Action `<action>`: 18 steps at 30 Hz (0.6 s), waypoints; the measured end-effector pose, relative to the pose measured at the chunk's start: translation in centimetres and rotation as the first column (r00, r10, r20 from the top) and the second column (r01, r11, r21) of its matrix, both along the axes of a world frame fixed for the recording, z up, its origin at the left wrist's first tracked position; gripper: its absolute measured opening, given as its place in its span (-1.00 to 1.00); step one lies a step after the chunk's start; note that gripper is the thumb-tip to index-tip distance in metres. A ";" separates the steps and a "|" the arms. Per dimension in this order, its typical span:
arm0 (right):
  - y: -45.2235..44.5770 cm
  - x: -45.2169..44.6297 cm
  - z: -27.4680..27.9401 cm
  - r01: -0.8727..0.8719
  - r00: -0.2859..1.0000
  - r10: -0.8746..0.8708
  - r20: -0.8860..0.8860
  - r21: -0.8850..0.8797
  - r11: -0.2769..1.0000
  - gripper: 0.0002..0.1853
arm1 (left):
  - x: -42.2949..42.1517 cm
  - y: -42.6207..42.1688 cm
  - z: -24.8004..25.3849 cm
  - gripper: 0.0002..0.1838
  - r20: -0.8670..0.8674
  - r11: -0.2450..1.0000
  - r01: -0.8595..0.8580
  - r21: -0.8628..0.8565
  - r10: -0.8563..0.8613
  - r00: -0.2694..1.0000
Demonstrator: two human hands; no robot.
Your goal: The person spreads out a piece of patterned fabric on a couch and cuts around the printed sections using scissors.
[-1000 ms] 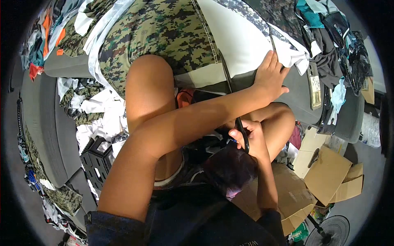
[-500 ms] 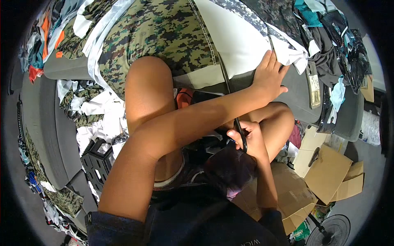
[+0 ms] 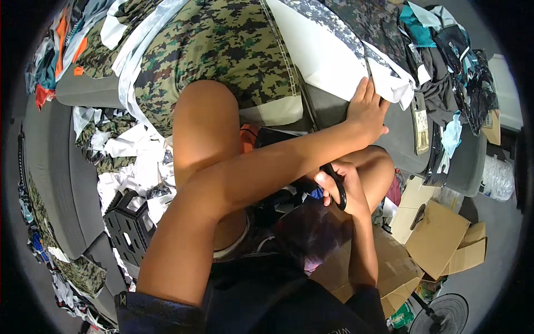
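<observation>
My left arm crosses over my lap, and my left hand (image 3: 367, 114) lies flat with fingers stretched. Its fingertips touch the lower edge of a white-backed fabric panel (image 3: 320, 53) on the grey cushion. Beneath that forearm, my right hand (image 3: 347, 186) grips the black handles of a pair of scissors (image 3: 337, 186). The forearm hides the middle of the scissors; their narrow blades emerge beyond it, pointing away between the white panel and a green camouflage fabric (image 3: 222, 50). This camouflage piece spreads over the cushion by my raised knee, with a pale strip (image 3: 272, 111) along its near edge.
Fabric scraps (image 3: 133, 145) and a black plastic crate (image 3: 125, 228) are at left. Dark garments (image 3: 436, 83) and a light blue face mask (image 3: 449, 142) lie at right. Cardboard boxes (image 3: 436, 234) and a fan (image 3: 442, 317) stand at lower right.
The white panel's near left corner has shifted away from me, baring more cushion beside the blades. My right hand and the scissors have moved slightly right. My left hand stays at the panel's edge.
</observation>
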State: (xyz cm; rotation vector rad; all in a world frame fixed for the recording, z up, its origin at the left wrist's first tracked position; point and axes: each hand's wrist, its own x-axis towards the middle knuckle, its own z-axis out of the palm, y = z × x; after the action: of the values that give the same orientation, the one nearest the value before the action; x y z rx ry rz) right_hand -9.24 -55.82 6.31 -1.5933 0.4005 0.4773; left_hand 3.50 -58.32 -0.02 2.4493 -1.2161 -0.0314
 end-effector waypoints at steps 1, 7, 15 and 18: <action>0.0 0.1 0.1 0.017 1.000 -0.017 -0.003 0.007 1.000 -0.74 | -0.1 -0.1 0.0 -0.21 -0.007 1.000 0.001 0.000 -0.001 1.000; 0.5 0.6 -0.4 0.064 0.998 -0.063 0.029 -0.007 0.998 -0.76 | -0.2 -0.2 0.1 -0.21 -0.007 1.000 -0.007 -0.001 0.007 1.000; 0.3 0.6 -0.4 0.049 0.997 -0.049 0.062 0.009 0.999 -0.76 | -0.1 -0.1 -0.4 -0.20 -0.051 0.992 0.021 -0.127 -0.028 0.998; 0.2 0.5 -0.5 0.029 0.997 -0.030 0.066 0.014 0.999 -0.76 | -0.1 -0.1 -0.5 -0.19 -0.062 0.990 0.020 -0.142 -0.029 0.998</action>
State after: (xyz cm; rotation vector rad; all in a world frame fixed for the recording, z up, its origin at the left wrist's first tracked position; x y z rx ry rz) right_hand -8.77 -55.61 5.77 -1.5839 0.3688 0.4028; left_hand 3.39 -58.39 -0.57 2.2937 -1.1800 -0.0291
